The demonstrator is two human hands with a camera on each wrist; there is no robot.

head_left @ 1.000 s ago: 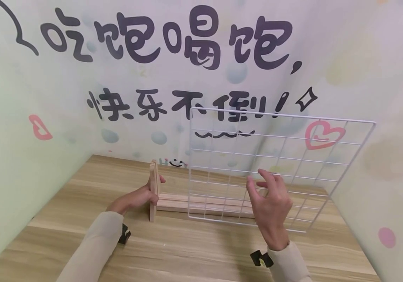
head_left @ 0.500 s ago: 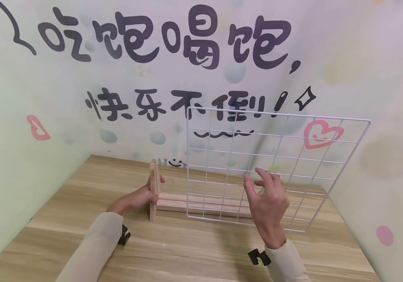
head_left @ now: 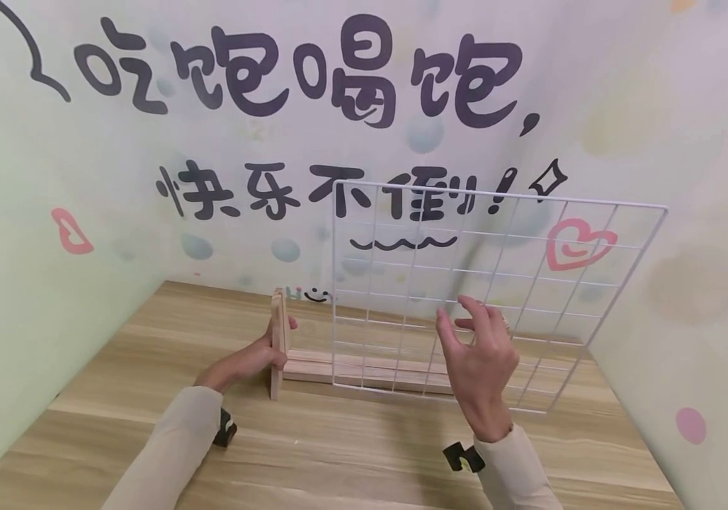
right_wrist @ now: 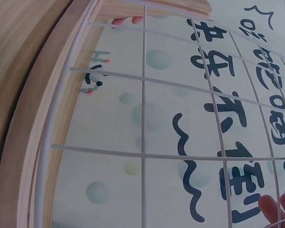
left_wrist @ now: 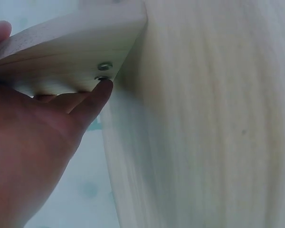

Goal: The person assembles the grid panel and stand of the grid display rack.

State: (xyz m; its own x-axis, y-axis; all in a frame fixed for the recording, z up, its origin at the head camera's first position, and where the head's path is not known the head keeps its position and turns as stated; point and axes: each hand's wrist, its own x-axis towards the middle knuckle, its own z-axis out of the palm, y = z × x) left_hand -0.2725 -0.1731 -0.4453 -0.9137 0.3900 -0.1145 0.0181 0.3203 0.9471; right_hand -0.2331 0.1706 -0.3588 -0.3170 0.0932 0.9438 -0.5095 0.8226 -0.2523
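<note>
A white wire grid panel point(head_left: 498, 194) stands tilted over a light wooden stand, in the head view. My right hand point(head_left: 485, 361) holds the panel by its inner wires right of the middle; in the right wrist view its fingertips point(right_wrist: 270, 209) curl at a wire. My left hand point(head_left: 246, 363) grips the stand's left upright board point(head_left: 277, 347), thumb on the near side, fingers behind. The left wrist view shows two screw heads point(left_wrist: 104, 66) low on this board, beside the thumb. From the upright a grooved rail point(head_left: 313, 365) runs right, behind the panel's lower edge. My right hand hides the rail's right end.
The stand rests on a wood-grain table point(head_left: 338, 453). A pale wall point(head_left: 243, 142) with large dark lettering and pink hearts rises behind and at both sides. Each wrist wears a black mount point(head_left: 464, 457).
My right hand has moved the grid panel slightly left and up, so its lower edge sits higher over the rail. The left hand and the stand have stayed in place.
</note>
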